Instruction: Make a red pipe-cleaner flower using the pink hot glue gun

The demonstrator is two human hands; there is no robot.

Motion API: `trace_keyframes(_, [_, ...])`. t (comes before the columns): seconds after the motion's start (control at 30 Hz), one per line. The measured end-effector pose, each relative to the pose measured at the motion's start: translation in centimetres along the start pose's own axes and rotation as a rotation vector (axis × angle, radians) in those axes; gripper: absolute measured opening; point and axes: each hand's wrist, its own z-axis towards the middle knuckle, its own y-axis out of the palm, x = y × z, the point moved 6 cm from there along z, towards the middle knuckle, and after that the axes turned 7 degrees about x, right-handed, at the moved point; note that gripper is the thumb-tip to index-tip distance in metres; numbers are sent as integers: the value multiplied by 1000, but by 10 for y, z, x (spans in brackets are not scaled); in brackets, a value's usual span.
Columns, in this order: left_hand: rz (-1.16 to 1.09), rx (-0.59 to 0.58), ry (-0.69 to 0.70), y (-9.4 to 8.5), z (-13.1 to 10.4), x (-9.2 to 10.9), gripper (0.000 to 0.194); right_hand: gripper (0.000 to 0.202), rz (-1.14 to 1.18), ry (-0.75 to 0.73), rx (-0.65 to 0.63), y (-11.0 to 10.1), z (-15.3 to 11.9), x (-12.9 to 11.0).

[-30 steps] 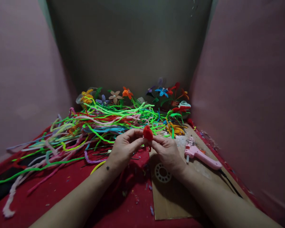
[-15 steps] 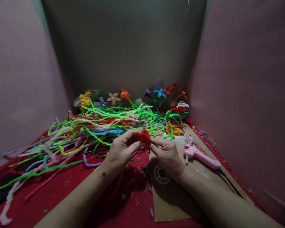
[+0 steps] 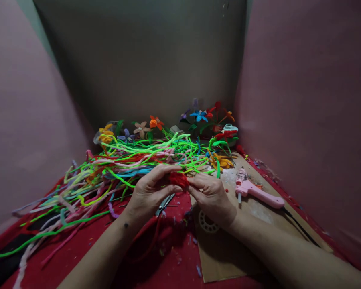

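A fuzzy red piece [image 3: 178, 180] is held up between my two hands in the middle of the view. My left hand [image 3: 152, 192] wraps its fingers and thumb around the piece from the left. From the right, my right hand [image 3: 209, 193] pinches its end with thumb and fingertips. Grey-bladed scissors [image 3: 165, 204] lie on the red cloth [image 3: 174, 257] just under my left hand. A white ring with holes [image 3: 209, 221] rests on the cardboard [image 3: 225, 261], partly behind my right wrist.
Many coloured fuzzy stems [image 3: 138, 156] are heaped at the left and centre. A pink glue gun [image 3: 260, 194] with a black cord lies on the cardboard. Fuzzy flowers [image 3: 199, 116] stand along the back wall. An orange flower [image 3: 222, 161] lies on the cardboard's far end.
The red piece has turned from upright to lying sideways, and my left hand has shifted slightly left. The scissors have come into sight. The whole view has tilted a little.
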Motion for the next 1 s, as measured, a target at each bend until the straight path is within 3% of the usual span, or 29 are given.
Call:
trace_keyframes(0.3, [153,-16,62,-4,1,6,25,21,-80,-24,28,-4,-1,-2])
trace_keyframes(0.63, [31,48,-255,-10,3,-7,19,25,-298,-139,-21,-1,-1,-2])
trace_keyframes(1.0, [-92,7,-317,-8,1,-20,14,31,-395,-218,-15,0,-2,-3])
